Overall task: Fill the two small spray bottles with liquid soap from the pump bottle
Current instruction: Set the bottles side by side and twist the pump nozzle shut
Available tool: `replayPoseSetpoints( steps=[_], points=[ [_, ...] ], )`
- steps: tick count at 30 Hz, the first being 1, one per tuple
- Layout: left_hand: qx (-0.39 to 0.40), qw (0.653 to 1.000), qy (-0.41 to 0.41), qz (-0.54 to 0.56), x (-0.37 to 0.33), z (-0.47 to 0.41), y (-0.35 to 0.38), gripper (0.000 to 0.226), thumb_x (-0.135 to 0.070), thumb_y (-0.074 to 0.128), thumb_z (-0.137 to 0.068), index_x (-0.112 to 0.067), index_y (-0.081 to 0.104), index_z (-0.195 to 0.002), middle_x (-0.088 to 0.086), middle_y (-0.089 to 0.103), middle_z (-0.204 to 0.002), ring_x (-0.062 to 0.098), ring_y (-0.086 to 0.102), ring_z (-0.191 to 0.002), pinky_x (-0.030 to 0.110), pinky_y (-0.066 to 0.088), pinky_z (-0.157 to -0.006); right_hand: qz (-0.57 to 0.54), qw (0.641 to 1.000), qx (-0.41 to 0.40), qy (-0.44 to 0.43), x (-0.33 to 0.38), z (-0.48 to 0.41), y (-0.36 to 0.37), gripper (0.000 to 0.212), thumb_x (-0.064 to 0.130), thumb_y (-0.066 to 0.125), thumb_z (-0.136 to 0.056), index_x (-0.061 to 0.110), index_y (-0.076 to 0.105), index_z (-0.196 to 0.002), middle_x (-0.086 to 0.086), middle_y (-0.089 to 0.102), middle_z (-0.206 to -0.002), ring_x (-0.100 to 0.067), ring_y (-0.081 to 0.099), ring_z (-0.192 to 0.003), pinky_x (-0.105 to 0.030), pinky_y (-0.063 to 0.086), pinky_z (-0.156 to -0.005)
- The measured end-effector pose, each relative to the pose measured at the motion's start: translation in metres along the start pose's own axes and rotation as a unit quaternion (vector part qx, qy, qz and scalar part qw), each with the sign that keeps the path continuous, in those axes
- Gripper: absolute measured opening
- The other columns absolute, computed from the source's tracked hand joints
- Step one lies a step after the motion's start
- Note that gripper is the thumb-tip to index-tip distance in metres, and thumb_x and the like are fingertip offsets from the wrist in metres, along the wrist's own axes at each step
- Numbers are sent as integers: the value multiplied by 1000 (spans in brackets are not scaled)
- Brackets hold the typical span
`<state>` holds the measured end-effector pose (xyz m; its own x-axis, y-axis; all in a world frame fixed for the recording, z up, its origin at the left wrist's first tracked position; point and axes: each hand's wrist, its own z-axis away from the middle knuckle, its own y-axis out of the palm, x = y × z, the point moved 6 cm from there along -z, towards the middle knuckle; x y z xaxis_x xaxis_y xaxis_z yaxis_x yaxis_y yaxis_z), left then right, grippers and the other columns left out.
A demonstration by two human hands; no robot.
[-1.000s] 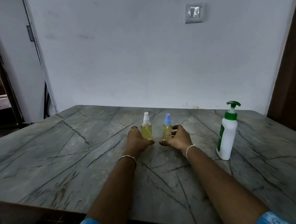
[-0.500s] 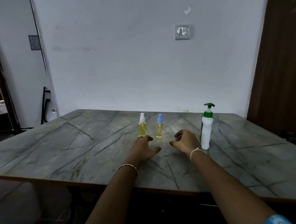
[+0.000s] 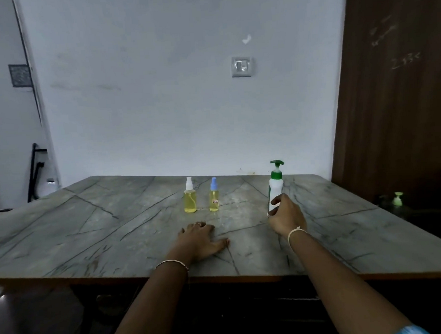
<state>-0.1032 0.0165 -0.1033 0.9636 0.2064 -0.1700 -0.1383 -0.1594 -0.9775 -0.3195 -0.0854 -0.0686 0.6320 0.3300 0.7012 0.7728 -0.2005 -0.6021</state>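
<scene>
Two small spray bottles stand side by side mid-table, both holding yellow liquid: one with a white cap (image 3: 190,201), one with a blue cap and a small label (image 3: 214,201). To their right stands the white pump bottle (image 3: 276,184) with its green pump head. My right hand (image 3: 287,217) wraps around its lower part and hides the base. My left hand (image 3: 201,240) lies flat on the table in front of the spray bottles, fingers spread, holding nothing.
The grey marble-patterned table (image 3: 89,224) reaches to a white wall with a switch (image 3: 242,66). A dark brown door (image 3: 395,106) is at the right, with a small green-topped object (image 3: 398,199) low beside the table. The table's front edge is near me.
Both hands let go of the spray bottles and drew back. My right hand then moved right onto the pump bottle. The view pulled back from the table.
</scene>
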Motion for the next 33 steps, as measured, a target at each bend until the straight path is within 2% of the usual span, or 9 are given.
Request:
replayPoseSetpoints(
  steps=[4,7,10,16,19,23,26,29,33],
  points=[
    [-9,1000,14,2,-8,-2,-1,72,-73,40,-84,-26,41,-139,4,34,-151,27,28,-139,48,22,-114,-14,999,-33,8,-3,-1,-10,30,17,69,-81,16,53,-107,-5,66,-104,-28,62,-97,-32,48,-76],
    [-12,999,27,15,-16,-6,2,70,-71,42,-84,-26,43,-137,3,37,-149,26,31,-138,47,26,-113,-10,998,-62,16,-7,0,-14,52,27,78,-75,13,48,-115,-10,60,-114,-32,59,-103,-35,46,-76],
    [-26,998,52,39,-21,-14,6,64,-68,46,-84,-28,48,-134,1,43,-144,23,35,-134,41,32,-110,-11,994,-104,43,-12,-4,-17,75,29,84,-69,9,41,-128,-14,49,-129,-36,51,-117,-40,46,-86],
    [-7,996,79,47,-22,-39,8,62,-62,51,-85,-25,48,-135,3,46,-141,22,37,-132,38,36,-108,-86,993,-44,71,-23,-39,1,98,34,86,-66,5,29,-141,-17,41,-142,-36,43,-129,-44,39,-104],
    [-16,997,76,28,-18,-49,8,63,-66,49,-84,-26,49,-134,2,47,-140,22,39,-130,40,37,-106,-104,991,-19,76,-24,-52,13,93,37,87,-63,6,35,-133,-17,48,-134,-36,50,-120,-44,44,-98],
    [-32,997,71,16,-12,-61,7,62,-70,48,-81,-30,53,-128,0,50,-137,22,41,-128,42,37,-105,-103,990,-44,82,-28,-59,23,80,39,90,-56,8,44,-113,-14,57,-116,-35,57,-106,-43,49,-88],
    [-29,997,75,20,-11,-67,6,59,-70,50,-81,-31,55,-124,1,51,-134,22,42,-126,41,38,-104,-100,989,-45,98,-37,-62,32,78,37,91,-54,8,45,-109,-15,58,-112,-36,59,-102,-44,51,-85],
    [-26,996,81,27,-11,-72,4,56,-70,52,-80,-31,57,-121,2,53,-130,22,45,-122,39,40,-102,-100,990,-46,92,-42,-64,36,69,33,89,-59,6,46,-106,-17,59,-110,-35,60,-99,-43,52,-82],
    [-27,995,88,47,-9,-74,1,53,-67,55,-80,-29,60,-118,2,55,-127,21,48,-119,37,43,-99,-136,988,-10,69,-40,-69,42,53,22,85,-68,7,51,-106,-14,63,-111,-31,61,-97,-32,48,-77]
  ],
)
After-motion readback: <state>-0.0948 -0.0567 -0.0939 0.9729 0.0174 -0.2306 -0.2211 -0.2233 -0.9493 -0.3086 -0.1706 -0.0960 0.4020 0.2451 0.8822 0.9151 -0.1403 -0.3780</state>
